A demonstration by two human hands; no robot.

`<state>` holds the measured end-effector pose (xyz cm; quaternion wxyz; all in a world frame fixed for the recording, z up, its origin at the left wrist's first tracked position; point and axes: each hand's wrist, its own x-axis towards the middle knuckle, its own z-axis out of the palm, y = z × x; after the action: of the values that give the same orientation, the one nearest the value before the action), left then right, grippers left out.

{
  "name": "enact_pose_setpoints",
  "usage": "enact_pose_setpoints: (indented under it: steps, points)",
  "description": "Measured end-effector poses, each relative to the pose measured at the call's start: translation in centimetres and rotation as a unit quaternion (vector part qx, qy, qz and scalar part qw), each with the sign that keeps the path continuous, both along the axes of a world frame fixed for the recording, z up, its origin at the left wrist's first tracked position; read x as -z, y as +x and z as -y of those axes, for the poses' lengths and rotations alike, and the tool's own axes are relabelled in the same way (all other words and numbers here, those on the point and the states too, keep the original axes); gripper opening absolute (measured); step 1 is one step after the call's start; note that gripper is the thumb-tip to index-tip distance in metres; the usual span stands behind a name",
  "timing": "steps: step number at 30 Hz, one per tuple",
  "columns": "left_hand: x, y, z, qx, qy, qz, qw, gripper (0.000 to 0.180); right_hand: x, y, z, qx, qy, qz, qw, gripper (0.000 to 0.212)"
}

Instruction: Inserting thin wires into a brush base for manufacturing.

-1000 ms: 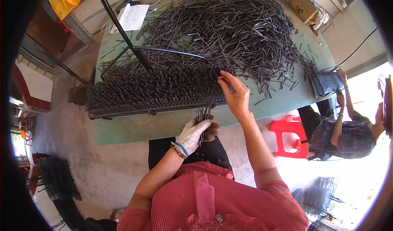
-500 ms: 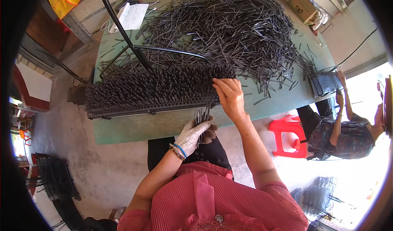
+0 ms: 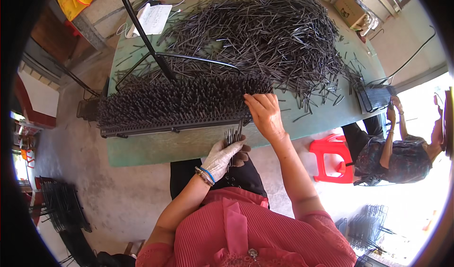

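Observation:
My left hand (image 3: 225, 154), in a pale work glove, grips a small bundle of dark metal rods (image 3: 233, 136) that stick up toward the table edge. My bare right hand (image 3: 264, 113) rests at the right end of a long dark rack (image 3: 175, 104) packed with upright rods, fingers bent and pinching at a rod there. The rack lies across the near side of a green table (image 3: 156, 146). Behind it spreads a large loose heap of the same dark rods (image 3: 269, 35).
A black curved tube frame (image 3: 156, 54) rises over the rack. Paper and cables (image 3: 153, 17) lie at the far left corner, a cardboard box (image 3: 349, 9) at the far right. Another person (image 3: 392, 156) sits at the right by a red stool (image 3: 331, 158), holding a wire grid. Wire racks (image 3: 59, 205) are stacked on the floor.
My right hand has come down from the loose heap toward the rack's right end, closer to my left hand. The left hand with its bundle has barely moved.

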<state>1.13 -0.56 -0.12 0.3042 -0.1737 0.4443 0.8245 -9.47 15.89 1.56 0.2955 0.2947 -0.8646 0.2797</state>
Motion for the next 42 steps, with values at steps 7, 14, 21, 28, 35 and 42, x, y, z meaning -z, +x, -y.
enact_pose_setpoints:
  steps: [7,14,21,28,35,42]
  points:
    - [0.6,0.1,0.1,0.002,0.018,-0.009,1.0,0.032,-0.8,0.6,0.4,0.036,-0.022,0.013,0.999,0.023]
    - [-0.5,0.0,0.0,0.009,0.008,-0.072,0.997,0.033,-2.4,4.5,0.2,0.023,-0.174,0.37,0.912,0.018]
    - [-0.6,-0.1,-0.3,0.039,-0.018,-0.098,0.994,0.034,-0.9,4.2,-1.7,-0.071,-0.325,0.538,0.774,0.018]
    - [-0.3,0.0,-0.3,0.026,0.006,-0.07,0.997,0.038,-1.9,1.8,-3.2,-0.004,-0.374,0.367,0.852,0.017]
    - [-0.3,0.2,-0.5,0.049,0.0,-0.061,0.997,0.036,-1.2,-0.2,-3.3,0.04,-0.302,0.302,0.903,0.018]
    - [-0.1,0.2,-0.4,0.052,-0.001,-0.062,0.997,0.036,-2.1,0.5,-2.3,0.095,-0.281,0.273,0.915,0.019]
